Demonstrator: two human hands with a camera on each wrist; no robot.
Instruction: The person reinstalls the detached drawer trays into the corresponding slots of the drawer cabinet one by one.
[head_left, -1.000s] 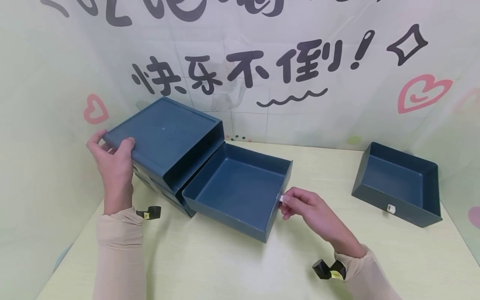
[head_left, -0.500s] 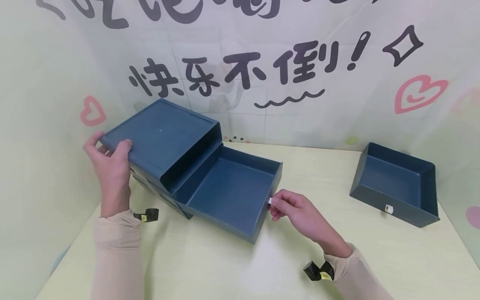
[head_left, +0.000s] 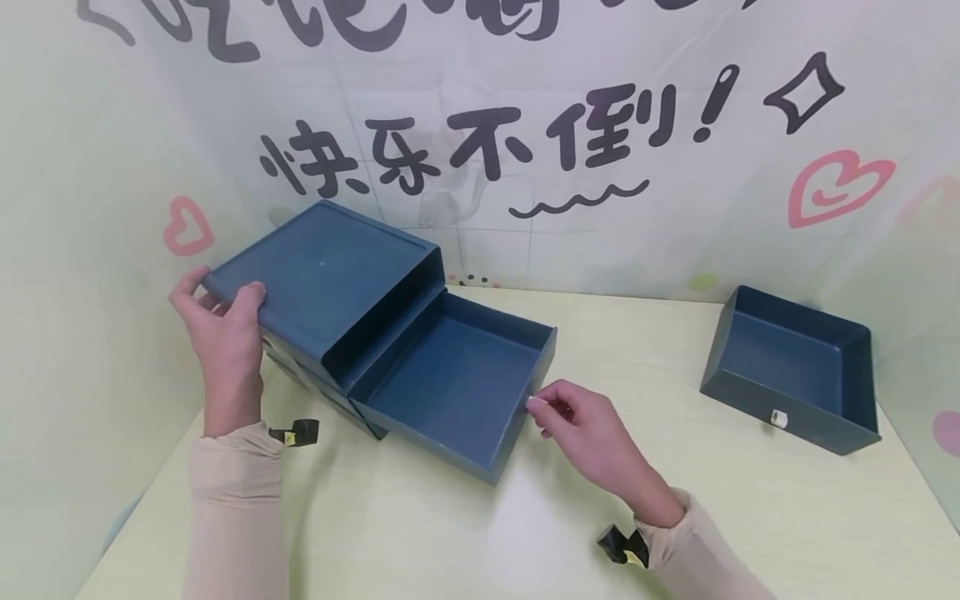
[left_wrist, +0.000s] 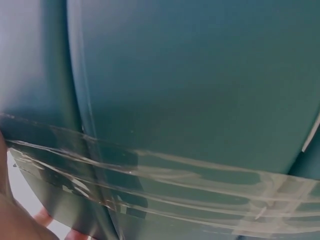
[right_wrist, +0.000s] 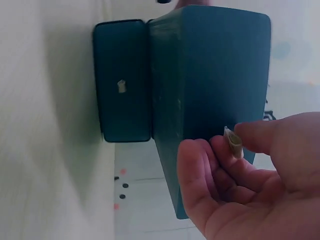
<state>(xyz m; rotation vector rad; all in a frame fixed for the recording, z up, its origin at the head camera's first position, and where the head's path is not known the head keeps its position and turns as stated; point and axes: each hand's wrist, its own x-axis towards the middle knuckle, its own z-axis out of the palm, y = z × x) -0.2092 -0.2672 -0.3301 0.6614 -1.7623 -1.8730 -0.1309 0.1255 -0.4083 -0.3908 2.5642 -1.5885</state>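
A dark blue drawer cabinet (head_left: 322,267) stands at the left of the table, its top compartment an open gap. My left hand (head_left: 225,350) grips its rear left corner, thumb on top and fingers round the back edge. Below the gap, a blue drawer (head_left: 450,375) sticks partly out of its slot, with nothing in it. My right hand (head_left: 588,429) holds the small pale pull tab (right_wrist: 233,143) on that drawer's front between thumb and index finger. Clear tape (left_wrist: 200,185) runs across the cabinet in the left wrist view.
Another blue drawer (head_left: 795,358) lies on the pale table (head_left: 637,333) at the right, with a white tab on its front. In the right wrist view, a lower drawer front (right_wrist: 122,107) sits closed in the cabinet. A printed cloth backdrop (head_left: 495,217) hangs behind.
My right hand has moved left with the pulled-out drawer, which now sits deeper in the cabinet than before. My left hand has kept its grip on the cabinet corner.
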